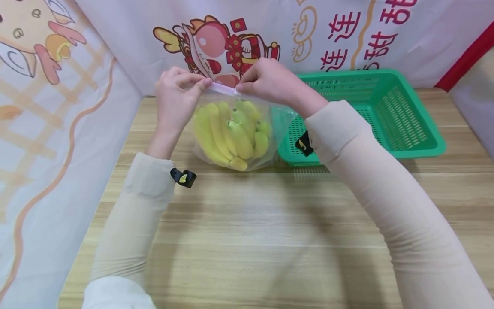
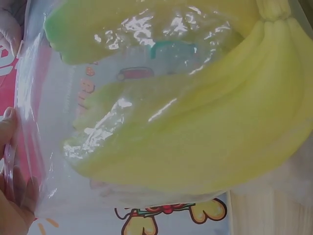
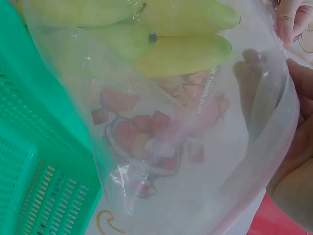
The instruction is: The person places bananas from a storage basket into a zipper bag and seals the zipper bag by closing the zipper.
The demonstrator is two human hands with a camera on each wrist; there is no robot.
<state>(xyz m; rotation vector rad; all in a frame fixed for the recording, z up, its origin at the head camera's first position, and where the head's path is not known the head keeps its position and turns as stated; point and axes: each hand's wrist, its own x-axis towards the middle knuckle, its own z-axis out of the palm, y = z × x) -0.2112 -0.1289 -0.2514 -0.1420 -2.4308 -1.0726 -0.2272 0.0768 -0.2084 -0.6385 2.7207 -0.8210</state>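
A clear plastic zip bag [image 1: 224, 89] with a pinkish strip along its top holds a bunch of yellow bananas [image 1: 216, 133], some with greenish tips. My left hand [image 1: 175, 96] pinches the left part of that top strip between thumb and finger. Close by on the same strip, my right hand [image 1: 268, 81] pinches the edge farther right. The left wrist view shows the bananas [image 2: 210, 132] large through the shiny film. In the right wrist view, the bag's loose side [image 3: 234, 166] bulges beside the right hand. Whether the bag's bottom touches the table I cannot tell.
A green slotted plastic basket [image 1: 428, 128] stands right of the bag, partly behind the right forearm. Beneath lies a wood-grain table [image 1: 247, 240]. A printed white cloth [image 1: 127, 30] with cartoon figures and red lettering rises at the back and left.
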